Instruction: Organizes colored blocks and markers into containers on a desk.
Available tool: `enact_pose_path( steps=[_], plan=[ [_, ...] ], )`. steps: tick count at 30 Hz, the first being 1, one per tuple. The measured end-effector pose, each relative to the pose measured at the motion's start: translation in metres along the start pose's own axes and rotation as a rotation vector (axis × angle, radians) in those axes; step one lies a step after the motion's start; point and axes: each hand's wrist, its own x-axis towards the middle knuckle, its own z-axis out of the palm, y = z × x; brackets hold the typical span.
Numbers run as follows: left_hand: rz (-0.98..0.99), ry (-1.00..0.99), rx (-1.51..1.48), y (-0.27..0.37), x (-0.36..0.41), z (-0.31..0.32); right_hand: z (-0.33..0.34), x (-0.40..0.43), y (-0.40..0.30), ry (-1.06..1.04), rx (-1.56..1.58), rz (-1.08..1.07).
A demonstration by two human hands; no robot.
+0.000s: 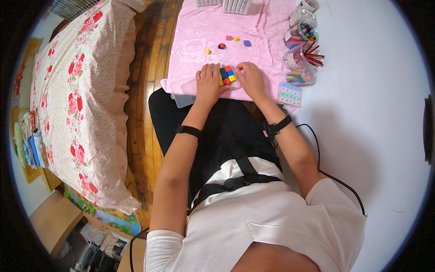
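Note:
Several coloured blocks in red, blue, yellow and green [227,75] sit close together in a shallow clear plastic tray [238,85] near the front of the pink cloth. My left hand [208,81] spans the tray's left part, fingers at its far side and thumb along its near side, hiding some of the blocks. At the right edge of the tray is my right hand [252,79], its thumb and forefinger close together; whether a small piece is between them cannot be made out. Under my left hand, a clear plastic lid or sheet [183,101] juts over the front edge.
Beyond the tray lie loose pieces: yellow [208,51], red and black [222,46], pink [229,38], blue [247,43]. Right of the pink cloth [193,23] stand clear tubs of pens [304,59] and a number-grid box [290,94]. White racks [237,6] stand behind.

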Motion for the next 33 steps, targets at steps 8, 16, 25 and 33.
enact_pose_path(
  steps=[8,16,25,33],
  plan=[
    [0.058,-0.102,0.009,-0.004,0.026,0.014,0.017,0.072,0.051,0.178,-0.175,0.047],
    [0.103,-0.146,-0.009,-0.027,0.041,-0.001,0.046,0.116,0.025,0.039,-0.306,-0.002],
    [0.006,-0.016,-0.04,-0.035,-0.001,-0.052,0.056,0.11,0.028,-0.126,-0.213,-0.284],
    [-0.077,-0.054,-0.092,-0.034,-0.027,-0.054,0.069,0.119,0.024,-0.226,-0.171,-0.639]
  ],
)
